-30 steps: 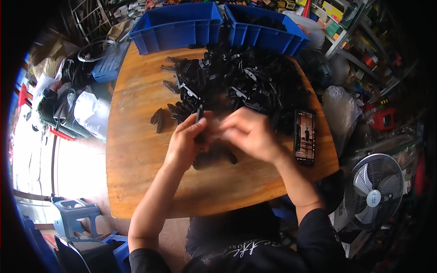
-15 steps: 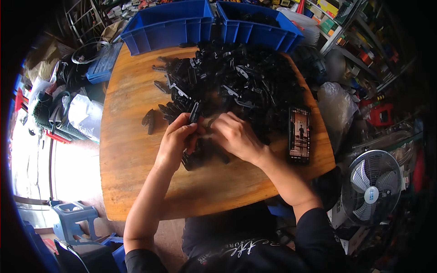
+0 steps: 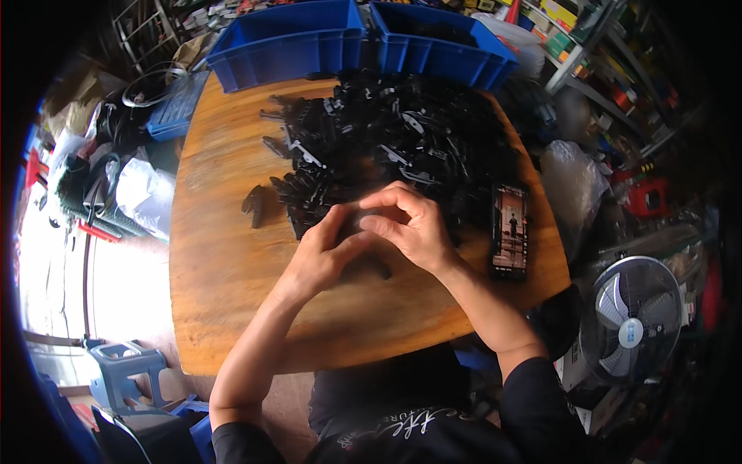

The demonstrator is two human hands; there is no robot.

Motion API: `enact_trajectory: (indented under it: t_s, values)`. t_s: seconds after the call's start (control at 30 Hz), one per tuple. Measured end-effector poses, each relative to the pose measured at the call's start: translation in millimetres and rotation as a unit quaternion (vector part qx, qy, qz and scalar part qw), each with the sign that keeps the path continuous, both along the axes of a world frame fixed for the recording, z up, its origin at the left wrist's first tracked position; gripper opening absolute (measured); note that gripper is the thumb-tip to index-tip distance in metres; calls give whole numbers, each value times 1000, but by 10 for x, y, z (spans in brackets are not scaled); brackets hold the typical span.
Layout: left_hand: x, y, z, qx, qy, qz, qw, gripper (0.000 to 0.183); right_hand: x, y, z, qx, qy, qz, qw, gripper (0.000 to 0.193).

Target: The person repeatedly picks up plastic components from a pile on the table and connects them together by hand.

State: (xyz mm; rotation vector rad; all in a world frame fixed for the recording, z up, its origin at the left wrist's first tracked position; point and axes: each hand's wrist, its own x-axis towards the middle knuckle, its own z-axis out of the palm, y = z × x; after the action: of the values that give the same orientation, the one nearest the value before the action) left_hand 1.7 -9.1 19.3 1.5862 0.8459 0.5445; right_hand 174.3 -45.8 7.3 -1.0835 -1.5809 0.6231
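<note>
Grip: both hands pinched together on one small black part (image 3: 357,222), left hand (image 3: 321,255) thumb pressing up, right hand (image 3: 410,224) fingers curled over it, just above the near middle of the round wooden table (image 3: 224,263).
Right side: phone (image 3: 510,230) lying flat, screen lit.
Left of hands: a couple of loose black pieces (image 3: 253,206) set apart.
Further back: huge heap of black parts (image 3: 402,147), looks like plenty left to go through.
Far edge: two blue bins (image 3: 286,39); can't tell how full they are.

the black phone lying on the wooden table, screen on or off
On: the black phone lies flat on the round wooden table, its screen lit with a picture.
</note>
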Motion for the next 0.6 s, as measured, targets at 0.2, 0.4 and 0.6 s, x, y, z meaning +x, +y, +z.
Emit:
enact_trajectory:
  t_s: [0.2, 0.4, 0.6]
  values:
    - [-16, -25, -8, -4, 7, 15, 1000, 58, 35, -24, 66, -112, 134, 36, 984, 18]
    - [-6, 14, -43, -37, -48, 28, 998, 52, -50, -33, 1, -37, 117, 48, 991, 16]
    - [-2, 10, 96, 14, 31, -30, 999, 41, -65, -10, -36, -6, 46, -22, 999, 26]
